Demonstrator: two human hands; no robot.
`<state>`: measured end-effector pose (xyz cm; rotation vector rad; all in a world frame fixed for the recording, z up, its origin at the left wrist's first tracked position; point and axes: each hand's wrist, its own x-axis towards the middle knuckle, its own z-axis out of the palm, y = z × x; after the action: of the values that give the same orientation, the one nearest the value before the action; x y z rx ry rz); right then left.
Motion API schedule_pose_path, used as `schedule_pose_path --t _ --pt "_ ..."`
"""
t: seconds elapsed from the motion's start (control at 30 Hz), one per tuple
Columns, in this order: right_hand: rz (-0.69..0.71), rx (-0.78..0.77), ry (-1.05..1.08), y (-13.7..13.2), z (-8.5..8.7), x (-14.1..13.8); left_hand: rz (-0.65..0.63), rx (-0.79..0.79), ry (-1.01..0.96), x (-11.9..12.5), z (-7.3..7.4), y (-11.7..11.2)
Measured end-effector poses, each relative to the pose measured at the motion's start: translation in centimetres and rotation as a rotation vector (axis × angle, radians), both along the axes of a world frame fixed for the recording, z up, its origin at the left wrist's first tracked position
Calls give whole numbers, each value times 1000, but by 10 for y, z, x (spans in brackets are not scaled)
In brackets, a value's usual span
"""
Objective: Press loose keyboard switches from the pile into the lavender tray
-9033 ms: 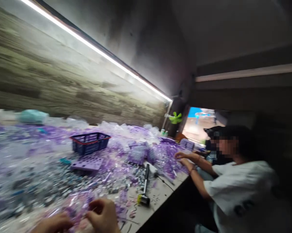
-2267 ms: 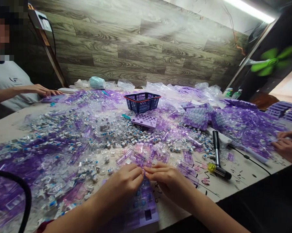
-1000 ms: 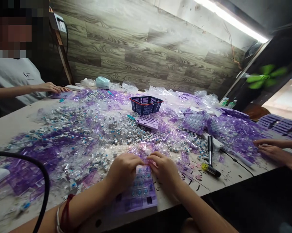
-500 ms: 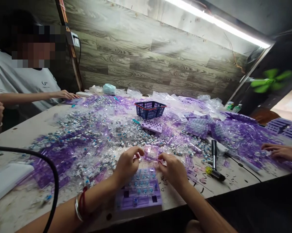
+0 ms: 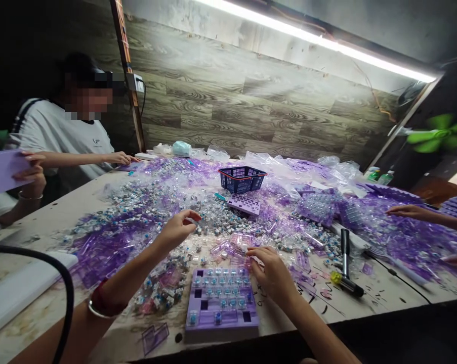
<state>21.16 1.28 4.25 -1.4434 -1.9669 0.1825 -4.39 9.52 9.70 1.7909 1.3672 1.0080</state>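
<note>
A purple keyboard plate (image 5: 234, 316) lies in front of me at the table's near edge. Clear keycaps and blue-stemmed switches fill part of its grid; several square holes show dark. My left hand (image 5: 175, 231) hovers over a heap of small white and blue switches (image 5: 171, 275), its fingers stretched forward, nothing visible in them. Beside the plate's upper right corner is my right hand (image 5: 272, 270), open, fingers loosely bent. Its fingertips are close to a small group of clear pinkish plastic pieces (image 5: 240, 241); whether they touch is hard to tell.
Behind the switches stand a dark blue basket (image 5: 242, 180) and a lilac plate (image 5: 244, 204). A black-handled hammer (image 5: 345, 253) lies right. A black cable (image 5: 57, 263) arcs at left. Co-workers sit left, one holding a purple panel (image 5: 4, 172); other hands (image 5: 414, 211) reach in right.
My left hand has left the clear pieces and moved up and left over the switch heap. My right hand stays near the pieces. The view has shifted, and a co-worker's purple panel has appeared at left.
</note>
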Motion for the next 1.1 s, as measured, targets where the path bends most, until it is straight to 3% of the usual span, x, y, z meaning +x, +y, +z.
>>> schedule_pose_path --t 0.23,0.47,0.63,0.93,1.03,1.1 --pt "57 15 -40 11 1 -20 152 72 139 -42 9 20" --pt "128 -75 -184 39 9 -38 213 157 249 -61 -12 16" --pt "94 -97 -202 45 5 -40 234 206 356 -75 -25 13" --pt "70 -81 -85 35 -5 -24 53 192 573 -72 -46 9" --pt "88 -77 -64 32 -4 -26 -33 214 577 -68 -46 7" --pt "109 -68 -53 29 -4 -27 -26 230 577 -70 -44 9"
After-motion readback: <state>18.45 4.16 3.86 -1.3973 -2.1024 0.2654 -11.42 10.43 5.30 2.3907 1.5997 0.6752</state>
